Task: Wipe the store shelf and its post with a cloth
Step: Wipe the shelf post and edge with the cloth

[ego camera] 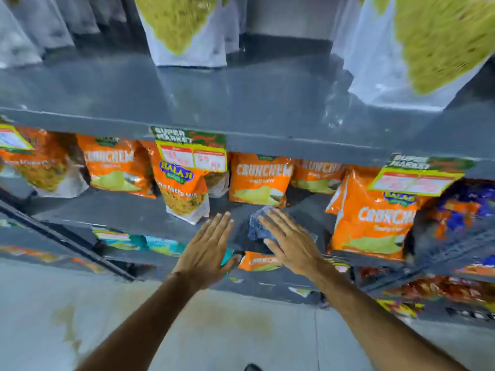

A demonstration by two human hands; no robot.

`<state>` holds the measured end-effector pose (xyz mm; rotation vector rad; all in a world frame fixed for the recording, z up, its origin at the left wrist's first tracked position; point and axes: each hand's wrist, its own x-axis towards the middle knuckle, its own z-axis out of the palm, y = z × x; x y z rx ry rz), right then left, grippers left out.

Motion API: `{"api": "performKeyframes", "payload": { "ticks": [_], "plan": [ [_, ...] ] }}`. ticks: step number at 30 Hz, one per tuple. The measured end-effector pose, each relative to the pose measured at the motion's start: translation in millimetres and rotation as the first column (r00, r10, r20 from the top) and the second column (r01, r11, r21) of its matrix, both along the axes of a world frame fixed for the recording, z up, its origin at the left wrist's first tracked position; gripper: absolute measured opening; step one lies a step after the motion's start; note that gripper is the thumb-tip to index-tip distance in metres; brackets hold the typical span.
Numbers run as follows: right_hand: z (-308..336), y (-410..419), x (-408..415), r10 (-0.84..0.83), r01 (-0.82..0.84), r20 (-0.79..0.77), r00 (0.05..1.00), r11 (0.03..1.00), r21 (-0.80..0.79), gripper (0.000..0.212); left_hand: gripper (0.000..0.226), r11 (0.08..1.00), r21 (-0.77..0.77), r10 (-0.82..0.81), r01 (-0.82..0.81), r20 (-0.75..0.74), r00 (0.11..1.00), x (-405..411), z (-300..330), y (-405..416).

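Blue cloth [259,228] flat under the open right hand [290,243] on the shelf [134,210], open left hand [207,246] just beside, empty.

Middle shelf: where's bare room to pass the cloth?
Bare strip between the Balaji mix bag and the front Crunchem bag, where the right hand presses the cloth. Crowded behind with Crunchem bags. The top shelf front is bare.
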<state>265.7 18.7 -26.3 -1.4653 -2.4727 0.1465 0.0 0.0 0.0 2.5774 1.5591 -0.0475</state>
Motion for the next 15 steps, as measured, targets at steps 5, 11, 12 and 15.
{"api": "performKeyframes", "payload": {
  "ticks": [5, 11, 12, 15],
  "plan": [
    [-38, 36, 9, 0.039, -0.037, 0.044, 0.998, 0.998, -0.053, 0.053, 0.089, 1.0, -0.004, 0.005, -0.005, 0.022, 1.0, 17, -44, 31],
    [-64, 46, 10, 0.082, -0.084, 0.033, 0.996, 0.995, 0.061, 0.043, 0.088, 1.0, 0.011, 0.019, -0.019, -0.005, 1.0, 23, -74, 42],
    [-66, 44, 9, 0.063, -0.066, 0.037, 0.997, 0.995, 0.079, 0.041, 0.089, 1.0, 0.01, 0.017, -0.017, -0.009, 1.0, 23, -77, 42],
    [-61, 40, 4, 0.036, -0.041, 0.073, 0.997, 0.997, 0.067, 0.039, 0.089, 1.0, 0.001, 0.025, -0.025, -0.018, 1.0, 23, -75, 41]
  ]
}}
